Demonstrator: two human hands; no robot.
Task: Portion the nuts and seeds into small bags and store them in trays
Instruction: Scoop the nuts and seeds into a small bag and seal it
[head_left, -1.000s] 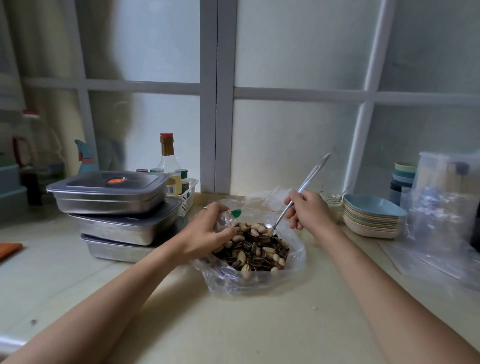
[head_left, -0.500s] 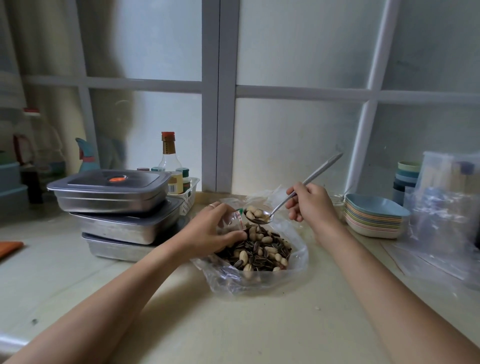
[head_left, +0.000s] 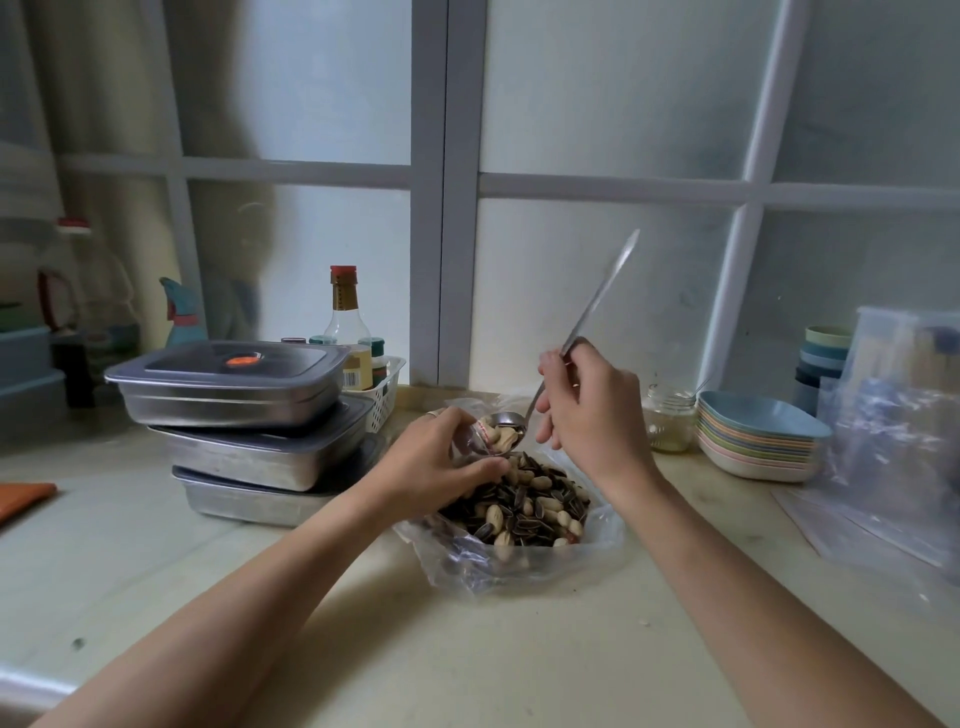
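A big clear plastic bag (head_left: 597, 535) lies open on the counter, holding a pile of peanuts and striped sunflower seeds (head_left: 524, 506). My left hand (head_left: 441, 457) holds a small clear bag (head_left: 475, 434) open just above the pile's far edge. My right hand (head_left: 592, 410) grips a long metal spoon (head_left: 587, 312), handle tilted up to the right. The spoon's bowl, loaded with nuts, is at the small bag's mouth. Three lidded steel trays (head_left: 228, 389) are stacked at the left.
A white basket with a bottle (head_left: 347, 317) and small jars stands behind the trays. A glass jar (head_left: 670, 421), a stack of pastel bowls (head_left: 758, 441), stacked cups (head_left: 823, 358) and clear plastic bags (head_left: 898, 431) fill the right. An orange cloth (head_left: 23, 493) lies far left.
My right hand lifted the spoon out of the pile with a load of nuts and brought it to the small bag, tipping the handle steeper. My left hand stayed on the small bag.
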